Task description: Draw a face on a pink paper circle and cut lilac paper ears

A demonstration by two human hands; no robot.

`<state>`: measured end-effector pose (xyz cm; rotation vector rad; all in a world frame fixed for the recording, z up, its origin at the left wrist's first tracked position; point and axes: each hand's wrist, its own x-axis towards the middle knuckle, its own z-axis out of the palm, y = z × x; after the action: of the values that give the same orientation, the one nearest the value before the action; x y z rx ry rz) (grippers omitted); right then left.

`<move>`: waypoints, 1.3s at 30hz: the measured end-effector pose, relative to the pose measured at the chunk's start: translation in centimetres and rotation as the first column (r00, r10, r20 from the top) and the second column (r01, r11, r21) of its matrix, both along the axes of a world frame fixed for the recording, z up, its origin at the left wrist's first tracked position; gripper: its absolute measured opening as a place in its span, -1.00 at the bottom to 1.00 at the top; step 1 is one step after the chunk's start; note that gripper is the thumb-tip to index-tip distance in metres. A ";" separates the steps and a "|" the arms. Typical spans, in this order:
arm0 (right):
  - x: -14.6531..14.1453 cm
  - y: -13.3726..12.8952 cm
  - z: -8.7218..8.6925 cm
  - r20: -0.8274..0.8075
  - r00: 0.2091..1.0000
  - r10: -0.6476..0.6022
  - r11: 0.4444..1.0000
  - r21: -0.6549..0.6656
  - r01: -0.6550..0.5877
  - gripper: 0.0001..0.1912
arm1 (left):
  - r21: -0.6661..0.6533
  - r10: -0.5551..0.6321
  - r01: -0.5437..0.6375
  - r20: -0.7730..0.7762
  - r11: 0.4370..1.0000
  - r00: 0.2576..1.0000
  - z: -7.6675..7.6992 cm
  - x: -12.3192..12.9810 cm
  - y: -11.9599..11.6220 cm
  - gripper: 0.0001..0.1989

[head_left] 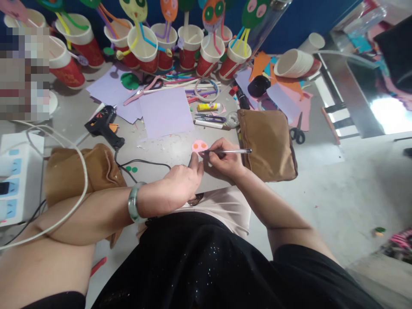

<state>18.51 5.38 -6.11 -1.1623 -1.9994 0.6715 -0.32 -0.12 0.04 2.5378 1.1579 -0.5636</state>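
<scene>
A small pink paper oval [200,143] with two orange dots lies on the grey table [161,150]. My right hand [226,158] is closed on a pen [234,151] with a clear barrel, its tip at the oval's lower edge. My left hand [185,182] reaches in from the left, a fingertip pressing the oval's lower left edge; its other fingers are bent together. A lilac paper sheet [167,112] lies just beyond the oval. Two green dots [131,169] are left of my left hand.
Red and white cups [143,49] with paper faces line the back. A black glue gun [106,124] and power strip [22,176] are at left. Brown cushions [267,143] flank my arms. Scissors [298,134], a yellow glue stick [209,107] and paper scraps lie around.
</scene>
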 end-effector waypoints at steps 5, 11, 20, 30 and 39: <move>-0.1 0.0 0.2 0.007 1.000 0.004 1.000 -0.018 -0.004 -0.90 | 0.000 -0.009 0.009 0.007 1.000 1.000 0.0 0.0 0.0 0.16; -0.2 0.0 0.3 -0.019 1.000 0.017 1.000 -0.023 -0.017 -0.89 | -0.011 -0.007 0.007 -0.001 1.000 1.000 0.1 0.0 0.1 0.13; -0.2 0.1 0.2 0.006 1.000 -0.027 0.998 -0.060 0.027 -0.91 | 0.002 0.003 -0.003 0.012 1.000 1.000 0.0 0.0 0.0 0.10; 0.0 0.1 -0.2 -0.054 0.998 0.010 1.000 0.003 -0.010 -0.93 | -0.004 0.005 -0.005 0.014 1.000 1.000 0.1 -0.1 0.0 0.12; 0.2 0.2 -0.5 -0.037 0.999 -0.035 0.998 -0.058 0.033 -0.88 | -0.020 0.014 -0.013 0.020 1.000 1.000 0.2 -0.1 0.2 0.07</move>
<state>18.68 5.62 -6.57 -1.2055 -1.9356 0.7323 -0.39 0.04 0.22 2.5111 1.1559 -0.5418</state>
